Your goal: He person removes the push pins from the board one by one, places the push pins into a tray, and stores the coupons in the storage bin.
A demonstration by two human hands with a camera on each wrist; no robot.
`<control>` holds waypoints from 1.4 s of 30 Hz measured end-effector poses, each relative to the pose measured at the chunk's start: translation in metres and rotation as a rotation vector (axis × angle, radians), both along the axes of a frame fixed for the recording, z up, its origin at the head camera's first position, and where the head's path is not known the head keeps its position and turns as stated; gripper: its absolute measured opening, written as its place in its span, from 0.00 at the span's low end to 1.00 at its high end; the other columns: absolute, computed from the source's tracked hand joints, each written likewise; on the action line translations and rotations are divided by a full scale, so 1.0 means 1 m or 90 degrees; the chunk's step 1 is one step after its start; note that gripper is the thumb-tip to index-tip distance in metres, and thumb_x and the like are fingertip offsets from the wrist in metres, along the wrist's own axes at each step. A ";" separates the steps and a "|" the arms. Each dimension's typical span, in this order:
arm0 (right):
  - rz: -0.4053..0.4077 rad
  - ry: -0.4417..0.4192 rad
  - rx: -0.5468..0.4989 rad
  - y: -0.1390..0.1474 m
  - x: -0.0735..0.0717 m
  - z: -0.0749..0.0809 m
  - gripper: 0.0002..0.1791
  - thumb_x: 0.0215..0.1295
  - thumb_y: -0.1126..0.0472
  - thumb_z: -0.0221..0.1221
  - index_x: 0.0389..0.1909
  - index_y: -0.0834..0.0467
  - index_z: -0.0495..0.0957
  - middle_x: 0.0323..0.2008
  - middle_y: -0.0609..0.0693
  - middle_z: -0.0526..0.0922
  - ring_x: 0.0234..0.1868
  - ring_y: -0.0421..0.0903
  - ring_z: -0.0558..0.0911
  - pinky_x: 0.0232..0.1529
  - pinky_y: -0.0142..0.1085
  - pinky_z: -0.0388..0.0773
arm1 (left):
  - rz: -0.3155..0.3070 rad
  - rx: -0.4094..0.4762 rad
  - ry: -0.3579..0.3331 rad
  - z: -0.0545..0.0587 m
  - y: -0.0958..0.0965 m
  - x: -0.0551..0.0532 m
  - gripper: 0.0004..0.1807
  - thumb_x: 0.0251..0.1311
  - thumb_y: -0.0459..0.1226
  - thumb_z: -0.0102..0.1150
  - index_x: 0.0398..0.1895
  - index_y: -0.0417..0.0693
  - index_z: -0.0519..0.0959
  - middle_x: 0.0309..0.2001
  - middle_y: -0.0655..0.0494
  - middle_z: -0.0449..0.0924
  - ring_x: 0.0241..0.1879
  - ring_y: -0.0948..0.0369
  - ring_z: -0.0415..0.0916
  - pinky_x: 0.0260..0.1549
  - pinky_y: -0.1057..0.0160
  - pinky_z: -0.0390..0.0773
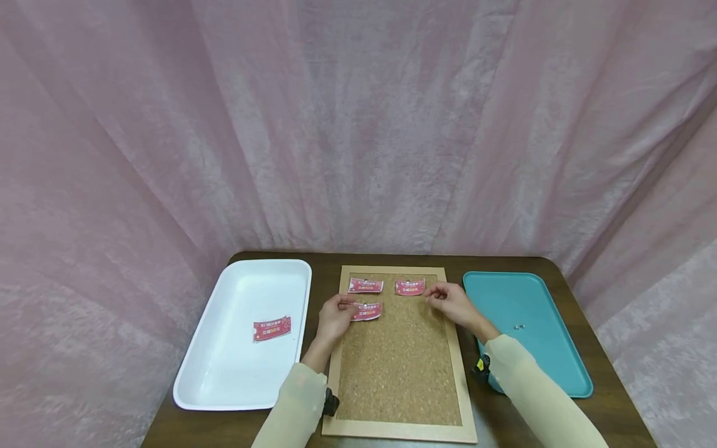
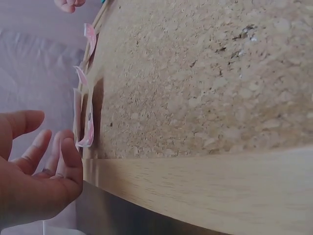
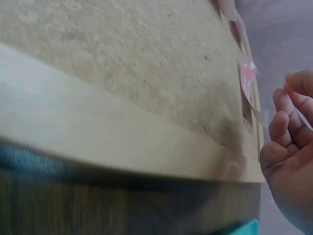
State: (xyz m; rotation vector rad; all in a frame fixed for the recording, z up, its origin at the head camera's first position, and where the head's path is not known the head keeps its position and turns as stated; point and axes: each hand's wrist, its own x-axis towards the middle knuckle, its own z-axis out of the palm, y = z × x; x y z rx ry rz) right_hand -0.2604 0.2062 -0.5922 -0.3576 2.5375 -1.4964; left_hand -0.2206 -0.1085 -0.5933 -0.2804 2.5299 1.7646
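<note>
A framed corkboard lies on the table with three red printed coupons on it. My left hand is at the left edge of the lower coupon; its thumb and fingers stand apart, and I cannot tell whether they touch the paper. Above it is the upper left coupon. My right hand hovers over the board's right rail, beside the upper right coupon. Its fingers are loosely bent, thumb and forefinger tips close together, with nothing visible in them. The coupon edges curl up in the right wrist view.
At the left stands a white tray with a red coupon in it, maybe more than one stacked. A teal tray on the right holds a few tiny shiny pieces. Pink curtain hangs behind the dark wooden table.
</note>
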 end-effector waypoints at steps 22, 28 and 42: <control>0.027 0.053 0.013 -0.065 -0.017 -0.009 0.07 0.68 0.69 0.63 0.43 0.67 0.84 0.34 0.53 0.85 0.33 0.39 0.76 0.35 0.28 0.73 | 0.016 -0.035 -0.004 -0.012 0.003 -0.009 0.16 0.60 0.31 0.66 0.51 0.33 0.81 0.44 0.41 0.85 0.46 0.50 0.81 0.44 0.57 0.80; 0.045 0.066 0.004 -0.076 -0.018 -0.008 0.07 0.68 0.69 0.62 0.43 0.69 0.83 0.32 0.52 0.84 0.31 0.39 0.76 0.33 0.29 0.73 | 0.011 -0.041 -0.002 -0.013 0.004 -0.010 0.15 0.60 0.32 0.66 0.49 0.35 0.82 0.44 0.42 0.85 0.46 0.50 0.82 0.44 0.56 0.81; 0.055 0.060 -0.008 -0.104 -0.023 -0.016 0.06 0.68 0.68 0.64 0.43 0.66 0.84 0.35 0.55 0.87 0.33 0.38 0.78 0.35 0.29 0.74 | 0.020 -0.091 0.018 -0.019 0.010 -0.010 0.10 0.60 0.31 0.65 0.44 0.36 0.82 0.40 0.42 0.86 0.42 0.50 0.82 0.43 0.53 0.80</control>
